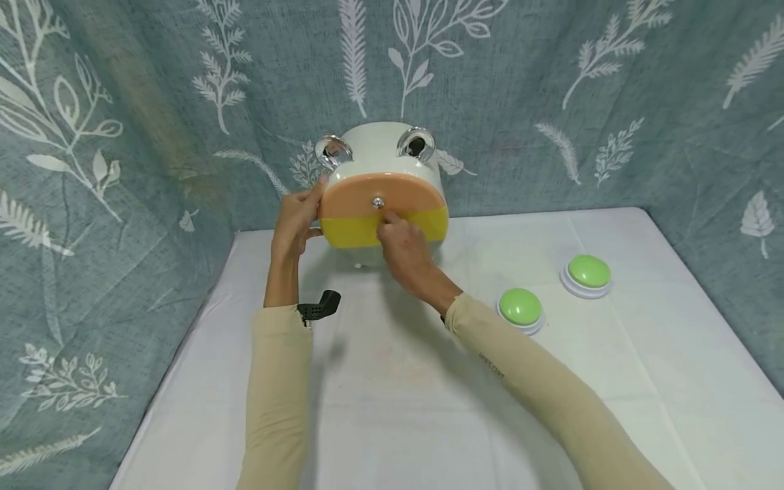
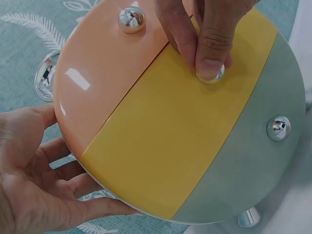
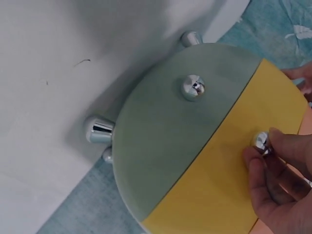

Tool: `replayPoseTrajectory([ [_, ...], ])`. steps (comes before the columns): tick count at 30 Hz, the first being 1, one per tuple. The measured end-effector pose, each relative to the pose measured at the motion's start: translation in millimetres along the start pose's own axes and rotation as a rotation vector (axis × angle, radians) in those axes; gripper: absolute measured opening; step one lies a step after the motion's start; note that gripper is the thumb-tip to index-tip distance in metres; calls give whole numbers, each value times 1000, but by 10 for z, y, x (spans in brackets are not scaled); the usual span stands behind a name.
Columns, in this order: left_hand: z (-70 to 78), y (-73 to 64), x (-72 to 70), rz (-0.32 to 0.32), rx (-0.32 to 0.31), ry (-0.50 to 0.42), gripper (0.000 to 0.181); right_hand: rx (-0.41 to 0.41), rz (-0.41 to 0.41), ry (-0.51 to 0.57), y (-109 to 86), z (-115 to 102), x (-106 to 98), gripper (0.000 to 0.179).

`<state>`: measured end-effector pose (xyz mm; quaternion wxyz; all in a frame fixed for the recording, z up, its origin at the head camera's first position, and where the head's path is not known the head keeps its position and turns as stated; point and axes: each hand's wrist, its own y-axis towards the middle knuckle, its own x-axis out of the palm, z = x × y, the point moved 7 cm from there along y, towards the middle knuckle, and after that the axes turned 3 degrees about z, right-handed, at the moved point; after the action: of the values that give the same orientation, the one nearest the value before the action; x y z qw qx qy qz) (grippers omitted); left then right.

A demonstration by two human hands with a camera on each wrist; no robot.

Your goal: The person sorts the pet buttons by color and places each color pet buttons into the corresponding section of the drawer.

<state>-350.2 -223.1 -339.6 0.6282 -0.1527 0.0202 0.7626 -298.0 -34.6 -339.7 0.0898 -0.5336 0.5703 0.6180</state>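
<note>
A small rounded drawer chest point(image 1: 375, 143) with a white shell stands on short silver feet near the back of the table. Its front has an orange drawer point(image 2: 97, 78), a yellow drawer point(image 2: 156, 141) and a green drawer point(image 2: 243, 156), each with a round silver knob. Thumb and fingers of my right hand point(image 1: 405, 250) pinch the yellow drawer's knob point(image 3: 262, 140), partly covering it. My left hand point(image 1: 295, 221) rests against the chest's left side, fingers spread along the curved wall and thumb lower down at the edge. Two silver rings point(image 1: 416, 144) stick up from its top.
Two green dome buttons on white bases, a nearer one point(image 1: 520, 307) and a farther one point(image 1: 589, 271), lie right of the chest. A white cloth covers the table point(image 1: 392, 422). Leaf-patterned teal curtains point(image 1: 502, 102) hang close behind the chest and along both sides.
</note>
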Motion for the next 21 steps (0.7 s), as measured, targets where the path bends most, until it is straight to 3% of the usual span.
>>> replayPoseTrajectory([
  [6, -19, 4, -23, 4, 7, 4, 75, 27, 41, 227, -47, 110, 5, 5],
  [11, -39, 3, -60, 14, 19, 8, 74, 132, 25, 375, -172, 246, 71, 6],
  [13, -40, 2, -71, 19, 28, 6, 75, 181, 2, 369, -232, 287, 133, 5],
  [17, -42, 10, -70, 6, 63, -9, 78, 225, -119, 299, -323, 308, 337, 13],
  [21, -76, 30, -27, -103, 98, -27, 80, 235, -194, 254, -375, 292, 489, 18],
])
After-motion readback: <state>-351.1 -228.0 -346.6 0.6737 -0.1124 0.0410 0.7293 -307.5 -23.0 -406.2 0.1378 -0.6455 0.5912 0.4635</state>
